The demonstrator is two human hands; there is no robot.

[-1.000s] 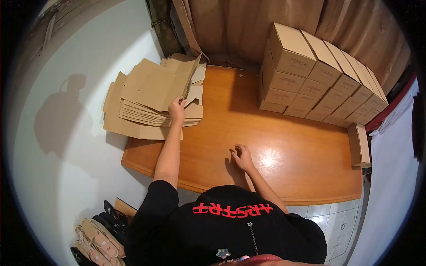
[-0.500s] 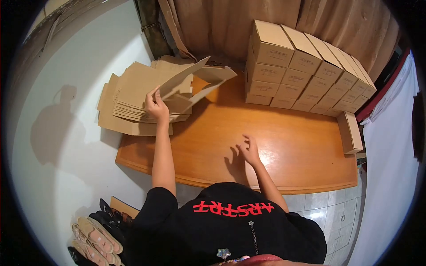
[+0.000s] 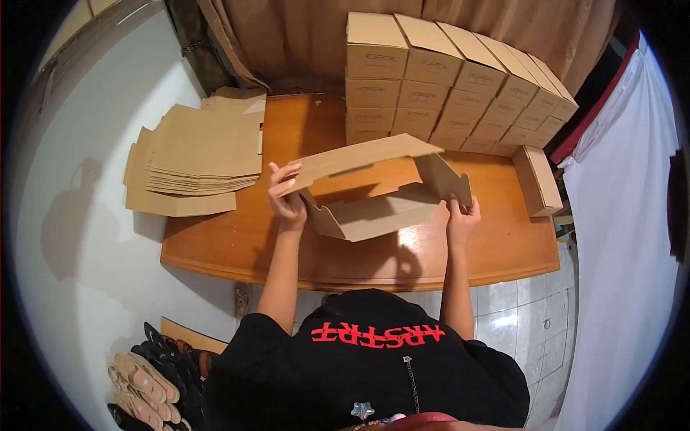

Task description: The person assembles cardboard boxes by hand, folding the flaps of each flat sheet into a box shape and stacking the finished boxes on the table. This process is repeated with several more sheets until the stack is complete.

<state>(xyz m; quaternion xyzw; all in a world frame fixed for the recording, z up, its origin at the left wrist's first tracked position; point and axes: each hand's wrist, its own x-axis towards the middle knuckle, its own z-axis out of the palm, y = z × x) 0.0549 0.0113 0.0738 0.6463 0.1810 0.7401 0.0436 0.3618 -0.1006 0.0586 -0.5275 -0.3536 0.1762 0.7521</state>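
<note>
An opened-out cardboard box (image 3: 366, 159) hangs above the table's middle, its panels forming a loose frame with a see-through gap in the centre. My left hand (image 3: 287, 200) grips its left end, fingers along the upper panel. At the opposite end, my right hand (image 3: 462, 215) pinches the edge of the right side flap. To the left lies a stack of flat cardboard blanks (image 3: 205, 147), apart from my left hand.
Closed cardboard boxes (image 3: 420, 97) stand in stacked rows at the back right of the wooden table (image 3: 309, 248). One single box (image 3: 537, 181) sits at the table's right end. A white wall borders the left, a white curtain (image 3: 611, 215) the right. Sandals (image 3: 147, 381) lie lower left.
The cardboard box has come away from the stack, moving right and nearer to me, and is spread wider. My right hand has risen from over the table and taken hold of its right flap.
</note>
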